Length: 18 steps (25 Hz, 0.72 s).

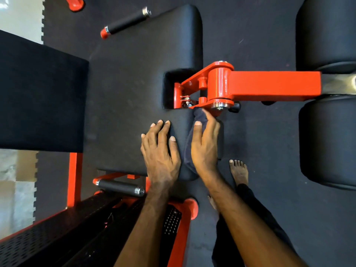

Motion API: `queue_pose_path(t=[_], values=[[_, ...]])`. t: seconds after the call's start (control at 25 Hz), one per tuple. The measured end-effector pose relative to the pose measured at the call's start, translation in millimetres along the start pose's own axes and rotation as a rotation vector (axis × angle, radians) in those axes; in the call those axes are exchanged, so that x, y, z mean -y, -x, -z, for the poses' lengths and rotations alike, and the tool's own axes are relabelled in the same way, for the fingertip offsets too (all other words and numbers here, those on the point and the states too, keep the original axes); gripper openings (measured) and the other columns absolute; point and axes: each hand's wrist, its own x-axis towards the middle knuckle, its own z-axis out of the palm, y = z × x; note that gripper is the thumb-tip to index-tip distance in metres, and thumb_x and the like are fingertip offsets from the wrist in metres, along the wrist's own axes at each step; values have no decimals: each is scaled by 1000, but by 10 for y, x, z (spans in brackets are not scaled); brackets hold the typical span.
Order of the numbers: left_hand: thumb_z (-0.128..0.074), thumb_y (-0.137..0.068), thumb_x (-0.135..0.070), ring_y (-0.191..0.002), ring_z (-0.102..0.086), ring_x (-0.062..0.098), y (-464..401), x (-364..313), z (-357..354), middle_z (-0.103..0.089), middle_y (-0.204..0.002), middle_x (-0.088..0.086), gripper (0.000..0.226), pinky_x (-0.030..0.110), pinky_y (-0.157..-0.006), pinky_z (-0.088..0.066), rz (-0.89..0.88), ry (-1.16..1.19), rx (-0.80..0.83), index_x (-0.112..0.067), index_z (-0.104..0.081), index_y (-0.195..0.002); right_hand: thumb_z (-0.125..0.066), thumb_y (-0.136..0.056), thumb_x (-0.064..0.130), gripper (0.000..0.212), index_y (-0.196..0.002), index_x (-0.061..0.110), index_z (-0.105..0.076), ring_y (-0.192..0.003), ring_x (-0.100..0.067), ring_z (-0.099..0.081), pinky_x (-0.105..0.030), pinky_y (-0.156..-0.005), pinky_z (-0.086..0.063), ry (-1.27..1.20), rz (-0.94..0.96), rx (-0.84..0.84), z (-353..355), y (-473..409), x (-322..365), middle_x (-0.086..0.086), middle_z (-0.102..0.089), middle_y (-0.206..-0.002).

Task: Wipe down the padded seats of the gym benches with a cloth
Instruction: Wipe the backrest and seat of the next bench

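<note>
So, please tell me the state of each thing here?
Seat: flat, being wiped at its right edge.
Cloth: bunched, pressed on the seat edge.
Right hand: grips the cloth.
Left hand: open, flat on the seat.
Orange arm: lies level over the notch.

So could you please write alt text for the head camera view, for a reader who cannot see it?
Seen from above, a person's right hand presses a dark cloth against the edge of a black padded seat, beside an orange pivot arm. The left hand rests flat on the seat, fingers straight. A bare foot stands on dark flooring.
</note>
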Motion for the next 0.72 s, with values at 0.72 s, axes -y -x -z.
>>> queue_pose_path(t=[0.72], values=[[-52,-103,-19,-140,-49,23,-2109,-333,-24,-50,-155,-2,40,51,-113,-44,-102,90,88,-19,-61,-143,-48,-106,22,46,-149,8,-58,-150,-29,-44,-46,-125,-33,-108,176,-51,-160,-1989,1331,-17,-48,-157]])
